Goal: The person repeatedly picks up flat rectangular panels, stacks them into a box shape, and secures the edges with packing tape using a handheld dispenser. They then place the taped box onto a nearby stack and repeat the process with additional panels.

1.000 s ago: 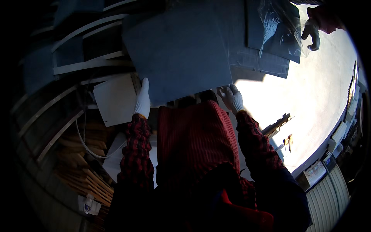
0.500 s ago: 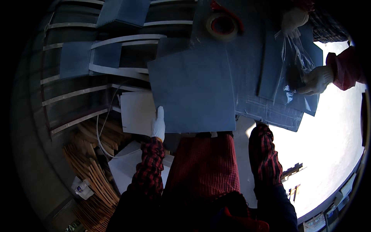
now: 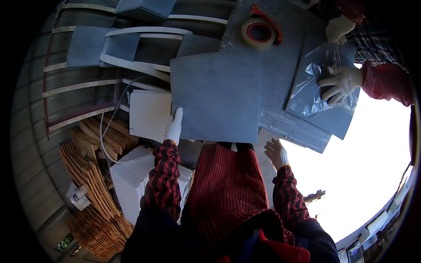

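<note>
Beside a film-wrapped grey stack (image 3: 302,131), a large grey panel (image 3: 215,96) lies in front, left hand (image 3: 174,126) at its left edge — whether gripping or merely resting, impossible to tell. The right hand (image 3: 276,154) (gloved, empty, fingers apart) hovers off the lower right corner. With that corner unheld, a push from the left could swing the panel askew.

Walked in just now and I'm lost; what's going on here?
The person's left hand is at the left edge of a grey sheet; the right hand is open, apart from it, by its lower right corner. A co-worker's hand rests on plastic film over another panel. A tape roll lies beyond the sheet.
</note>
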Motion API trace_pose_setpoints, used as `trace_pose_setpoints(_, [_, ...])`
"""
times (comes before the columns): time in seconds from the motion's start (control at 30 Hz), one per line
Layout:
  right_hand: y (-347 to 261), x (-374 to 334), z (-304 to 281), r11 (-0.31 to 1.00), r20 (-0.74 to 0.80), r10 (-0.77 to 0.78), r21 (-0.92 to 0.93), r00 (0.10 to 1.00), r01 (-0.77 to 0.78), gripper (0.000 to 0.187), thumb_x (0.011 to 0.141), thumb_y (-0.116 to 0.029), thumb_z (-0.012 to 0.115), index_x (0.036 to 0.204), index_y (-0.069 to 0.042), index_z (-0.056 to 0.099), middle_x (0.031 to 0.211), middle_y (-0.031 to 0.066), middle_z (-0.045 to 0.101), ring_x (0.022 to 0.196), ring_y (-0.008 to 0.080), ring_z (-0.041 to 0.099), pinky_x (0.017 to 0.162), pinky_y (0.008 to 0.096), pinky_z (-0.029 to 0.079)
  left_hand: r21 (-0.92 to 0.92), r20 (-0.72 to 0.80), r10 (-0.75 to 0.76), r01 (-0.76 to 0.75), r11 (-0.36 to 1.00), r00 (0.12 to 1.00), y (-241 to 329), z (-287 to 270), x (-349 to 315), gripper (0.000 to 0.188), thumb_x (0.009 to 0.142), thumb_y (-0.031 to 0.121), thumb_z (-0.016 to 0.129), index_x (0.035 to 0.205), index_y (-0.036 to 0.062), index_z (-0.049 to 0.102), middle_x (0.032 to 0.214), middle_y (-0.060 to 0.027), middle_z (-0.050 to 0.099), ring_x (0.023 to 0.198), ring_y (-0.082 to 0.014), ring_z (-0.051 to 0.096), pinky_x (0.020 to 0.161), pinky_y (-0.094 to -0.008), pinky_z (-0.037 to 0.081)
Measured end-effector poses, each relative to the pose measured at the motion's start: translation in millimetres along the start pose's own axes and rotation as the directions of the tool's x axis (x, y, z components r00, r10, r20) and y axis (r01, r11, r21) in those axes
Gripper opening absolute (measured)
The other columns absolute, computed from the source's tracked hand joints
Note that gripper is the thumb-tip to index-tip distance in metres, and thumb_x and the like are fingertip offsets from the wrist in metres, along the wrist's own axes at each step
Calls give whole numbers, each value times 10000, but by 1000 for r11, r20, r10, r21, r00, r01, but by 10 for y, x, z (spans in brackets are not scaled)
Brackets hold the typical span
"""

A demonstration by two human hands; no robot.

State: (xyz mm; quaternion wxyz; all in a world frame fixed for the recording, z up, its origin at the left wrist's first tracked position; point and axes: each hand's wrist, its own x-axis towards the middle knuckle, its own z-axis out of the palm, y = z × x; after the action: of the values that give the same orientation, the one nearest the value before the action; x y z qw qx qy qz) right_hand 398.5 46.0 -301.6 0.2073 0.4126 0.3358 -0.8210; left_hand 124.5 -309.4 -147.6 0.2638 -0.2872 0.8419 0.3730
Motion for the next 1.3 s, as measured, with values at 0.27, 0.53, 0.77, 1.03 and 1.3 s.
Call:
trace_pose_setpoints(0.27, [-759, -502, 1107, 952, 183, -155, -234, 971, 196, 680, 996, -535, 510, 1411, 0, 453, 1395, 173, 531, 1268, 302, 532, 1070, 429, 425, -165, 130, 27, -5, 986, 991, 17, -7, 448, 833, 882, 587, 652, 1387, -56, 494, 1345, -187, 584, 1229, -290, 568, 1036, -376, 446])
trace_pose_setpoints(0.53, [-1036, -532, 1882, 997, -192, -68, -39, 979, 61, 705, 983, -582, 491, 1380, 1, 493, 1327, 162, 578, 1244, 313, 550, 1097, 429, 389, -87, 57, 40, -34, 996, 998, 1137, 30, 1156, 1121, 807, 680, 665, 1517, -86, 259, 1544, -249, 355, 1415, -355, 375, 1136, -401, 332])
trace_pose_setpoints(0.77, [-896, -411, 2152, 981, -512, -187, -140, 838, 133, 658, 999, -555, 489, 1373, -15, 508, 1275, 118, 590, 1152, 217, 566, 975, 359, 467, -471, 69, -24, 54, 880, 997, 1134, -39, 1439, 886, 947, 667, 483, 1483, -32, 390, 1506, -150, 441, 1342, -282, 452, 1106, -368, 355])
trace_pose_setpoints(1.03, [-463, -405, 2260, 968, -673, -192, -8, 714, 253, 800, 1000, -646, 366, 1429, 21, 467, 1391, 143, 530, 1256, 232, 487, 1070, 322, 374, -592, -93, 305, -299, 749, 948, 1954, -700, -30, 771, 1008, 591, 445, 1505, 10, 349, 1484, -150, 427, 1334, -249, 444, 1122, -331, 343])
trace_pose_setpoints(1.3, [-1104, -122, 2209, 828, -613, -533, -236, 584, 508, 681, 1003, -634, 395, 1140, -5, 615, 1002, 81, 634, 925, 180, 599, 762, 326, 516, -909, 73, 683, -233, 345, 727, 2345, -944, -382, 599, 1063, 549, 271, 879, 54, 555, 854, -66, 573, 869, -241, 566, 1027, -458, 380])
